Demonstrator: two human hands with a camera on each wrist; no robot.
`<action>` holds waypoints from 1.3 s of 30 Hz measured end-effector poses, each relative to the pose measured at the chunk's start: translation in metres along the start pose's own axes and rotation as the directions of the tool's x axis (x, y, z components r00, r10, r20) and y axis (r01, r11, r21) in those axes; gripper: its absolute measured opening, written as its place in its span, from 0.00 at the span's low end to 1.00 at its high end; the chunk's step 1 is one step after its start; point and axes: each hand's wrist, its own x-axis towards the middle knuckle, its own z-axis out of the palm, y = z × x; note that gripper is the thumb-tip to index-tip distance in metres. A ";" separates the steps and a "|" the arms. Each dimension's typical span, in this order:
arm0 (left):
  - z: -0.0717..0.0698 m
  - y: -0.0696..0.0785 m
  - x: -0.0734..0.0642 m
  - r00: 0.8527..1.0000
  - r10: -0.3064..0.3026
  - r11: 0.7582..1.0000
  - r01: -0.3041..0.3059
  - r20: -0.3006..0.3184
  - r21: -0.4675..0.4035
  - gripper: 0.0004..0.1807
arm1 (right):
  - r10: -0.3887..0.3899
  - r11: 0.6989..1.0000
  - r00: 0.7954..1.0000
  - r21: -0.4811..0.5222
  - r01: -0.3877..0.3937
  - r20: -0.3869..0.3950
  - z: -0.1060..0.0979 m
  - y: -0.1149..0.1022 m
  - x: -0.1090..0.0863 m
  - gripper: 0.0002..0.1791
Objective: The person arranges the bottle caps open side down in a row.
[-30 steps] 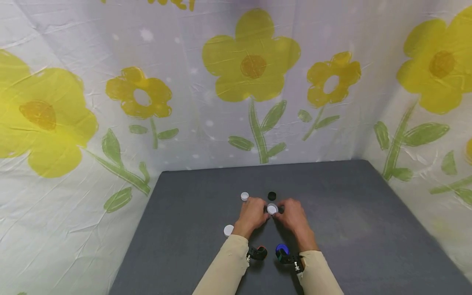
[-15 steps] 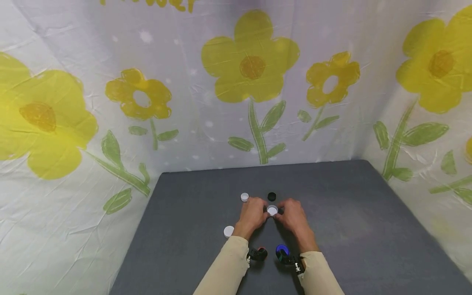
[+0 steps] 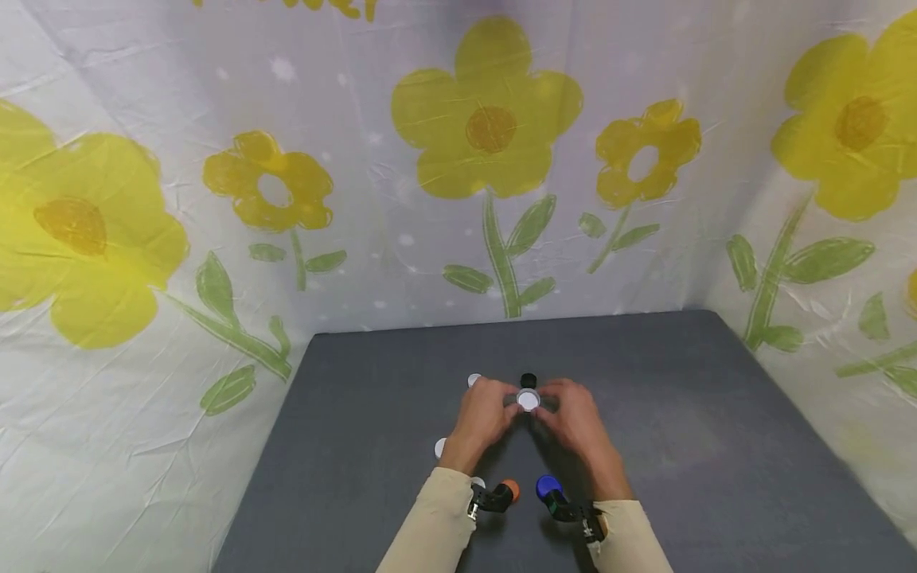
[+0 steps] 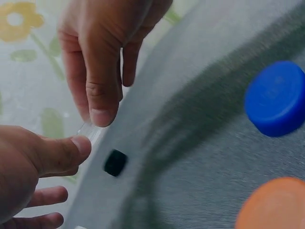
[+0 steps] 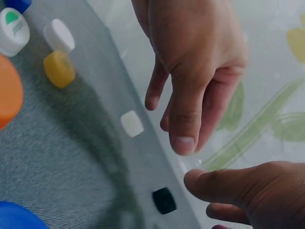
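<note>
Between both hands is a small round clear-sided plastic piece (image 3: 528,400) with a white face. My left hand (image 3: 484,414) pinches its left side with thumb and fingers, and my right hand (image 3: 573,410) pinches its right side. The left wrist view shows a strip of the clear plastic (image 4: 91,130) between the two thumbs; fingers hide most of it. A black cap (image 3: 528,380) sits on the table just beyond. In the right wrist view the held piece is mostly hidden behind the fingertips.
On the dark grey table (image 3: 680,446) lie a blue cap (image 3: 548,485), an orange cap (image 3: 511,487) and white caps (image 3: 440,448) around the left arm. A yellow cap (image 5: 59,69) and a white cap with a green mark (image 5: 13,31) show in the right wrist view. Flowered cloth (image 3: 401,263) surrounds the table.
Both hands have shifted slightly away from the body with the clear-sided piece between them, bringing it closer to the black cap in the head view. The orange cap shows more beside the left wrist.
</note>
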 end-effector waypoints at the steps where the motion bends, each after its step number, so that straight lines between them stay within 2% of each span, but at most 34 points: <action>1: -0.004 0.001 0.000 1.000 0.000 1.000 0.000 0.000 0.000 0.11 | -0.007 1.000 1.000 0.008 0.007 -0.002 -0.003 -0.002 0.000 0.15; 5: -0.020 0.003 -0.004 1.000 -0.013 1.000 0.014 0.012 -0.024 0.12 | -0.039 0.998 0.999 0.051 0.040 -0.024 -0.011 -0.010 -0.003 0.17; 14: -0.052 0.000 -0.021 1.000 0.008 0.993 -0.006 0.013 -0.115 0.12 | -0.133 0.981 0.988 0.129 0.143 -0.081 -0.015 -0.023 -0.011 0.21; 18: -0.061 -0.001 -0.029 1.000 0.013 0.991 -0.011 0.014 -0.130 0.13 | -0.168 0.970 0.980 0.158 0.183 -0.108 -0.014 -0.028 -0.014 0.21; 22: -0.064 -0.004 -0.036 1.000 0.014 0.992 -0.012 0.012 -0.124 0.13 | -0.185 0.962 0.977 0.183 0.203 -0.110 -0.012 -0.032 -0.017 0.21; 31: -0.062 -0.012 -0.050 0.996 -0.001 0.988 -0.013 -0.088 -0.153 0.20 | -0.107 0.959 0.989 0.251 0.131 -0.104 -0.011 -0.036 -0.018 0.17; 34: -0.060 -0.013 -0.053 0.990 0.031 0.982 -0.056 -0.137 -0.180 0.19 | -0.073 0.948 0.995 0.304 0.091 -0.069 -0.011 -0.037 -0.019 0.14; 39: -0.056 -0.014 -0.057 0.970 0.093 0.966 -0.142 -0.224 -0.216 0.16 | -0.027 0.915 0.999 0.403 0.016 0.024 -0.011 -0.041 -0.022 0.10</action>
